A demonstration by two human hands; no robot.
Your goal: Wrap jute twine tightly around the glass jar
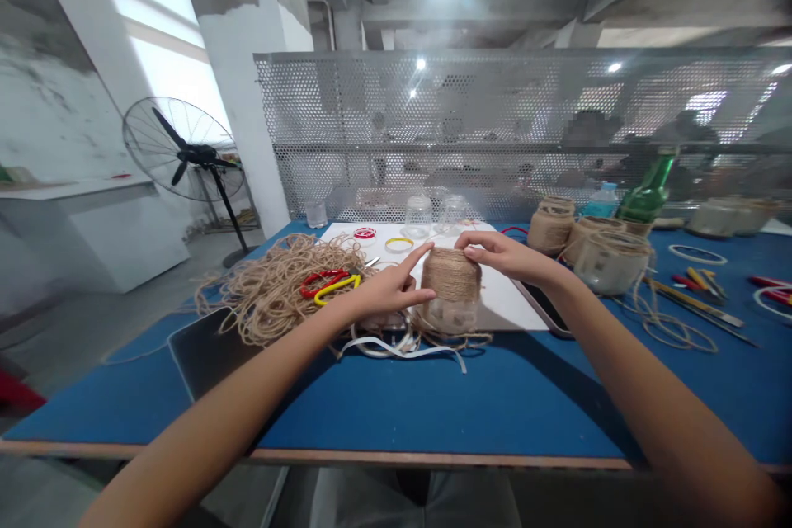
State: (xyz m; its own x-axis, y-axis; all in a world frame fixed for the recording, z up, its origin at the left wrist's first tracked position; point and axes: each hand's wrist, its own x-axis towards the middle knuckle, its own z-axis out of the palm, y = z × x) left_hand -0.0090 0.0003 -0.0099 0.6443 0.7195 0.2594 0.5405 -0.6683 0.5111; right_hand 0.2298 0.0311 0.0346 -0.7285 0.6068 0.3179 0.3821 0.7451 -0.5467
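A glass jar (453, 318) stands upright on the table in front of me, its upper half wound with brown jute twine (454, 276) and its lower glass bare. My left hand (389, 292) is at the jar's left side, index finger and thumb stretched apart against the twine, the other fingers curled. My right hand (508, 257) grips the top right of the jar at the rim, fingertips bent over the edge. Left of the jar lies a big loose heap of jute twine (278, 280), with red-and-yellow-handled scissors (334, 286) on it. White strips (408, 353) lie below the jar.
White paper (507, 297) lies beneath the jar, with a yellow ring (399, 244) and clear jars (418, 214) behind. Twine-wrapped jars (550, 227), a green bottle (648, 190) and brushes (699, 301) are at right. A perforated metal screen (495, 107) bounds the blue table (396, 421).
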